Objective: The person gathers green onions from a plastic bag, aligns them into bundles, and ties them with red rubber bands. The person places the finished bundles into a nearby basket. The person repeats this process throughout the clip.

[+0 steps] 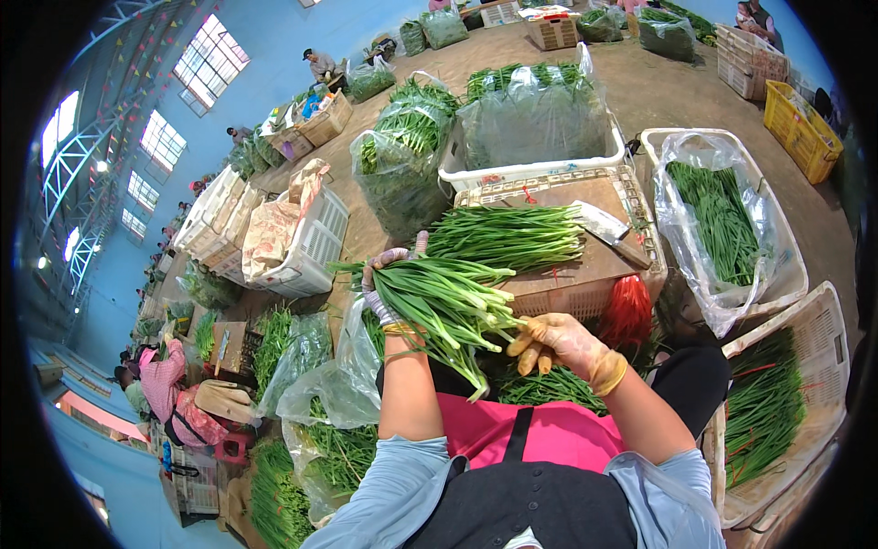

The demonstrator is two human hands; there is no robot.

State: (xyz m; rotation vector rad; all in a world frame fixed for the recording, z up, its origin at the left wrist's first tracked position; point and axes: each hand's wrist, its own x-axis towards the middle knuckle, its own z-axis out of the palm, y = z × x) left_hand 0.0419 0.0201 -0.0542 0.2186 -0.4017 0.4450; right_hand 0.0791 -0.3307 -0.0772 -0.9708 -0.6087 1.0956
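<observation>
My left hand (381, 291), in a thin glove with striped finger wraps, is closed around the leafy part of a bunch of green garlic chives (446, 295). The pale stem ends fan out to the right. At those ends my right hand (566, 346), in a stained yellowish glove, pinches a stem between thumb and fingers. Beyond the bunch, a pile of chives (504, 237) lies on a brown board (542, 280) over an upturned crate. A broad knife (603, 225) rests at the pile's right end. Below my hands, more chives (552, 390) lie near my lap.
Red tying strips (625, 305) hang from the crate's front. On the right stand a plastic-lined crate (782, 240) and a crate of tied chives (826, 343). Clear bags of greens (405, 165) (343, 398) crowd the left side. A seated person (168, 377) works farther left.
</observation>
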